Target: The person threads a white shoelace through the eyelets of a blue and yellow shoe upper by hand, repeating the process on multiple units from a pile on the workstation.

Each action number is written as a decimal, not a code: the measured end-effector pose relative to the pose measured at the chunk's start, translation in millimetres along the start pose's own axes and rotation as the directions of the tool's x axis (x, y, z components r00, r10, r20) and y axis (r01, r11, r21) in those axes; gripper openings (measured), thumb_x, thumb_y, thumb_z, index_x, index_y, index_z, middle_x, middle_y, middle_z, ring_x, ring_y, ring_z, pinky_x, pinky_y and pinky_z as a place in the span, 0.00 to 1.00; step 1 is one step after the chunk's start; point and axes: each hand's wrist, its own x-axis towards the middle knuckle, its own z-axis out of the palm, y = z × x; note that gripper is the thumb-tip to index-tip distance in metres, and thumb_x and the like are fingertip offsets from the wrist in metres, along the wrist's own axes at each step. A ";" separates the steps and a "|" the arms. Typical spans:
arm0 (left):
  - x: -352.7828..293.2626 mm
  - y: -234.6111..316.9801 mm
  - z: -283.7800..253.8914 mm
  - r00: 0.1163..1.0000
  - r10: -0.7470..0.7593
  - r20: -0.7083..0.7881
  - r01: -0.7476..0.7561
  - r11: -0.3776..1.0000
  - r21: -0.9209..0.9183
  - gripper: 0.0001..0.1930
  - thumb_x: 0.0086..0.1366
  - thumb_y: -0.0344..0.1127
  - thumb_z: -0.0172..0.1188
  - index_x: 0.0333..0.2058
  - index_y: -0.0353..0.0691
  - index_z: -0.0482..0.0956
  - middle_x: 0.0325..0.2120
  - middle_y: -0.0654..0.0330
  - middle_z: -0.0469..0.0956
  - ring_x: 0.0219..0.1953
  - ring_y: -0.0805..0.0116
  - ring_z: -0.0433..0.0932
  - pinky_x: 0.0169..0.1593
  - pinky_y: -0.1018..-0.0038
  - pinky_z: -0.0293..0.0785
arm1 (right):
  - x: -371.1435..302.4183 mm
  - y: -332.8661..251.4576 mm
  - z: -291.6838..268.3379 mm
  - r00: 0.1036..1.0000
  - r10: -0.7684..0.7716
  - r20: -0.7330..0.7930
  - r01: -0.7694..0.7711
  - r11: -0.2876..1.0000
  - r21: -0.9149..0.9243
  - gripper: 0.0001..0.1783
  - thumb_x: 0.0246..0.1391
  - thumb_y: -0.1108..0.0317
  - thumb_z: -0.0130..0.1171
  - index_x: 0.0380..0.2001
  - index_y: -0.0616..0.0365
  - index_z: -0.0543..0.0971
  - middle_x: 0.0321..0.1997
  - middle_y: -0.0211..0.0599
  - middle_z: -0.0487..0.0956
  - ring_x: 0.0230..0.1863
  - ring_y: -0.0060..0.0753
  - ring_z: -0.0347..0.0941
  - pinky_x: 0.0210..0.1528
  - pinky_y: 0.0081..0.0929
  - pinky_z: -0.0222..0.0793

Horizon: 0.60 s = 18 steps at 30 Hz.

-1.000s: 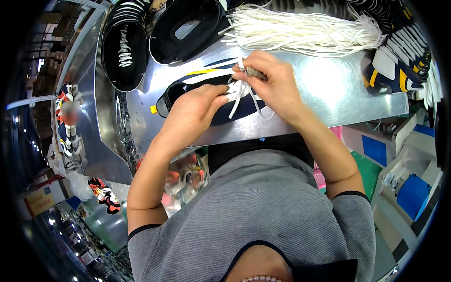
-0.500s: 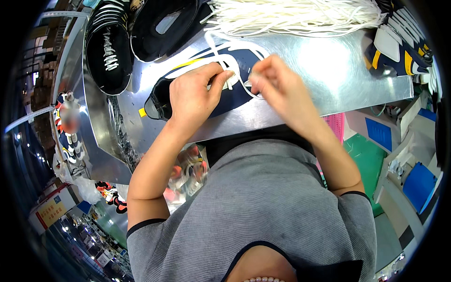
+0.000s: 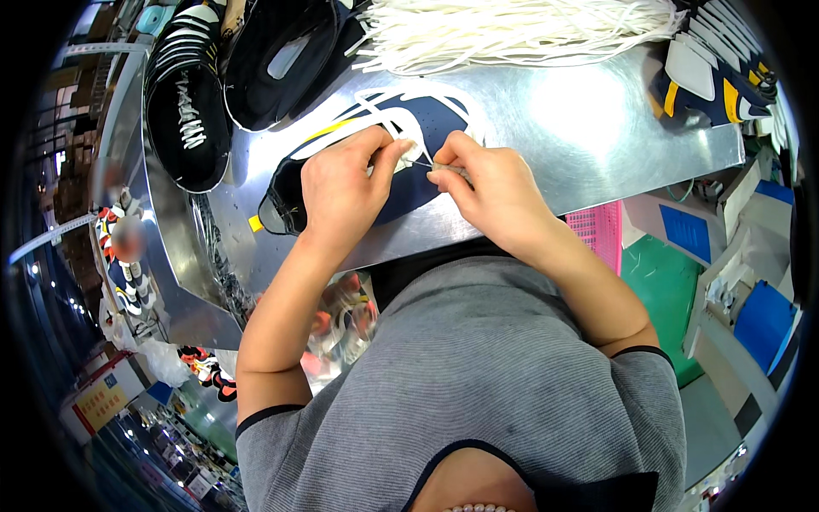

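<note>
A navy shoe [image 3: 440,119] with white and yellow trim lies on its side on the metal table, toe to the right. My left hand [image 3: 344,183] is closed over the lacing area, thumb and forefinger pinching a white shoelace [image 3: 408,157]. My right hand [image 3: 495,189] is closed just right of it, its fingertips around a thin metal tool [image 3: 421,163] that reaches toward the lace. The tool's exact kind is too small to tell, and its rear part is mostly hidden in the palm.
A heap of white shoelaces [image 3: 512,34] lies along the far edge. Black shoes [image 3: 189,136] stand at far left, and navy shoe uppers [image 3: 712,81] at far right. The metal table [image 3: 589,111] ends in front of my body. A pink basket [image 3: 597,235] sits below it.
My right hand has come down and left, close to the left fingertips. The lace loop hanging beside it is no longer spread out. My left hand keeps its pinch.
</note>
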 end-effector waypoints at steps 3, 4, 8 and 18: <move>-4.1 -12.0 -3.0 0.974 -0.004 0.227 0.094 0.916 -0.390 0.10 0.58 0.27 0.69 0.38 0.34 0.82 0.25 0.58 0.80 0.26 0.70 0.75 0.35 0.75 0.73 | 0.4 -5.1 0.4 1.000 -0.016 -0.003 0.015 0.966 -0.257 0.09 0.60 0.67 0.61 0.35 0.61 0.74 0.27 0.46 0.82 0.29 0.49 0.81 0.32 0.41 0.73; -5.5 -10.1 -3.8 0.974 0.000 0.227 0.091 0.915 -0.392 0.10 0.58 0.27 0.69 0.38 0.34 0.82 0.25 0.58 0.80 0.26 0.70 0.75 0.35 0.75 0.73 | 1.5 -7.9 0.5 1.000 -0.014 -0.007 0.012 0.966 -0.259 0.09 0.60 0.67 0.61 0.35 0.61 0.74 0.27 0.46 0.82 0.29 0.49 0.81 0.32 0.41 0.73; -15.2 0.5 1.6 0.984 0.011 0.178 0.049 0.943 -0.329 0.13 0.56 0.25 0.64 0.41 0.33 0.79 0.35 0.48 0.81 0.38 0.49 0.81 0.42 0.65 0.76 | 10.2 -19.7 14.0 0.996 -0.088 0.017 0.087 0.900 -0.426 0.13 0.51 0.72 0.61 0.37 0.65 0.70 0.24 0.48 0.81 0.28 0.49 0.81 0.29 0.41 0.75; -48.1 0.1 -22.3 0.912 0.407 -0.045 -0.393 0.901 0.184 0.17 0.53 0.27 0.58 0.43 0.44 0.83 0.24 0.64 0.72 0.26 0.65 0.74 0.32 0.69 0.69 | -25.0 -23.6 -26.9 0.987 -0.104 0.123 0.123 0.980 -0.154 0.11 0.58 0.67 0.61 0.40 0.58 0.72 0.28 0.36 0.82 0.28 0.35 0.81 0.29 0.32 0.73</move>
